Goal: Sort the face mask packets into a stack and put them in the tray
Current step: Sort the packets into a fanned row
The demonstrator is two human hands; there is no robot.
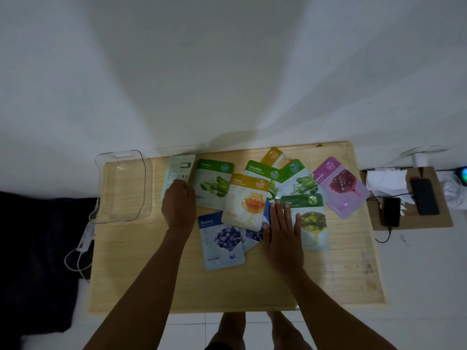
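Several face mask packets lie fanned over a wooden table: aloe vera, honey, blueberry, cucumber, olive, pomegranate and others partly covered. At the table's left end stands a clear plastic tray with nothing in it. A face-down white packet lies beside the tray, and my left hand has its fingers curled on that packet's lower part. My right hand lies flat, fingers spread, over the olive packet's left edge and a blue packet beneath.
A cardboard sheet to the right of the table carries two dark phones with cables and crumpled white tissue. A white power strip with cords hangs off the table's left side. The wall runs right behind the table. My bare feet show below.
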